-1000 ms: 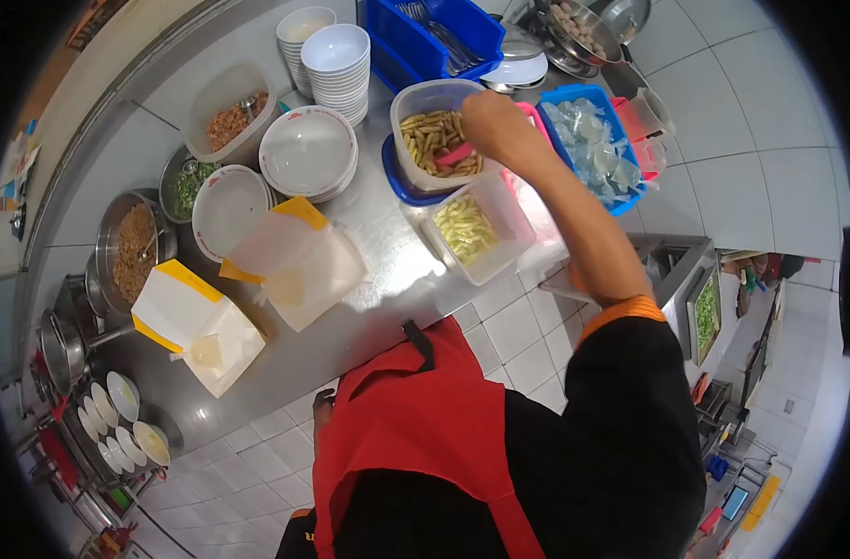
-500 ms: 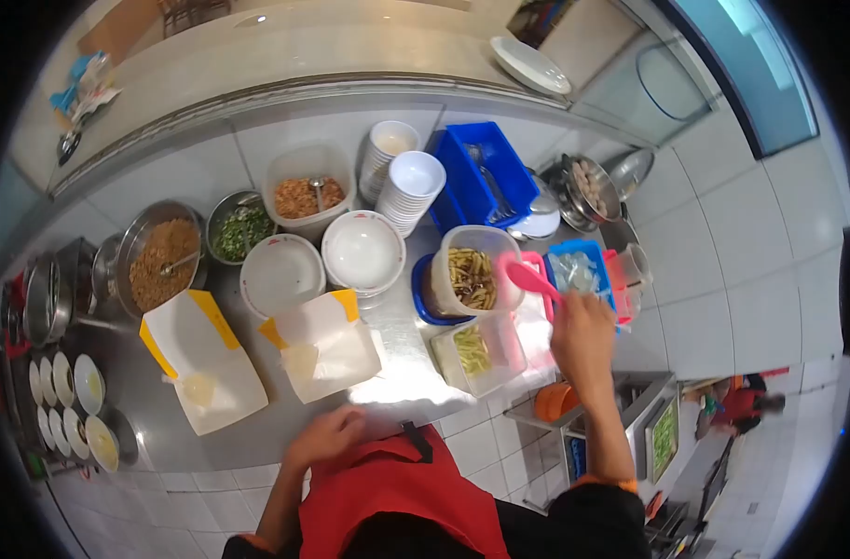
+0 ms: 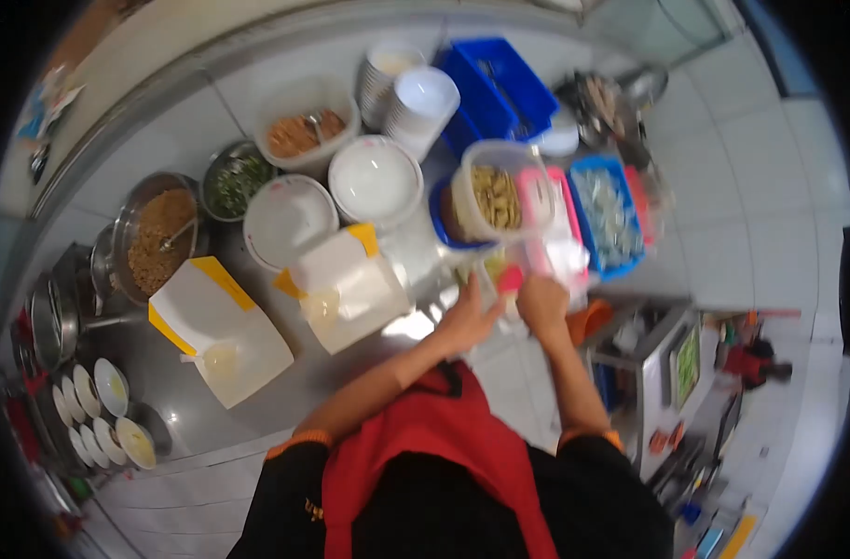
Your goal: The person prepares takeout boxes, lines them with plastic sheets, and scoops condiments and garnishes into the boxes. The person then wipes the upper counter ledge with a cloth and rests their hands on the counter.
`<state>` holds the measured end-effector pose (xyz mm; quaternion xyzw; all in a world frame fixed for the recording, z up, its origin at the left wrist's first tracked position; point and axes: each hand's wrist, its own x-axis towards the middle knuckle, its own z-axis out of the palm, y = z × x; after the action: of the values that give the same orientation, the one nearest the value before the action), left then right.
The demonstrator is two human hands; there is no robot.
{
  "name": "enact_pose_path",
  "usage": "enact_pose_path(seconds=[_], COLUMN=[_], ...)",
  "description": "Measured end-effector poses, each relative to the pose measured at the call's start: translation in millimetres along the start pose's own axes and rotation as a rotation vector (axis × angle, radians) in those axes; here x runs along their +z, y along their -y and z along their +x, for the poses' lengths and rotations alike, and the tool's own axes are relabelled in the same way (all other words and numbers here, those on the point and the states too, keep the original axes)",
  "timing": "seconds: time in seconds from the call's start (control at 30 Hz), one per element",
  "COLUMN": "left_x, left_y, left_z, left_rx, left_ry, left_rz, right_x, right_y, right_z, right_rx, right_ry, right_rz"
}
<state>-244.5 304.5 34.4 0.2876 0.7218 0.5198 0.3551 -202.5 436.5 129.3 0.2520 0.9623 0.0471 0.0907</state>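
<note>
My right hand [image 3: 543, 304] is closed around the handle of a pink plastic spoon [image 3: 510, 279]. The spoon's bowl is low over a small clear container [image 3: 486, 270] of pale green strips, which my hands partly cover. At the near side of that container is my left hand [image 3: 467, 319], fingers apart; motion blur hides whether they touch its rim. Just beyond stands a taller clear tub [image 3: 548, 196] of brownish-green pickled pieces. To the left, two open paper food boxes [image 3: 362, 303] [image 3: 243, 359] with yellow edges each hold something small and pale.
White bowls [image 3: 377, 182], stacked cups [image 3: 420, 107] and blue bins [image 3: 504, 84] line the back. Metal bowls of brown crumbly food [image 3: 161, 242] and chopped greens [image 3: 239, 184] sit left. A blue basket [image 3: 609, 219] of clear bags is at the right. Another person [image 3: 749, 363] is far right.
My right hand has brought the pink spoon down and left to the small container. My left hand has moved from the counter edge rightward to that container. The view has shifted.
</note>
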Motion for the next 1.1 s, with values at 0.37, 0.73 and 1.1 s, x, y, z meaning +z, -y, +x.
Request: enact_pose_path(seconds=[0.37,0.73,1.1], left_x=[-26.0,-22.1,-21.5], left_y=[-21.8,-20.7,-29.7], left_z=[6.3,2.7,-0.4], left_rx=[-0.114,-0.105,-0.15], left_ry=[0.028,-0.087,-0.096], left_rz=[-0.054,-0.124,-0.119], right_x=[10.1,7.6,27.4], right_y=[-16.7,-64.7,-70.2], right_z=[-3.9,-37.9,-47.4], right_rx=[0.27,0.483,0.518], right_ry=[-0.055,-0.013,-0.168], right_rz=[0.411,0.826,1.084])
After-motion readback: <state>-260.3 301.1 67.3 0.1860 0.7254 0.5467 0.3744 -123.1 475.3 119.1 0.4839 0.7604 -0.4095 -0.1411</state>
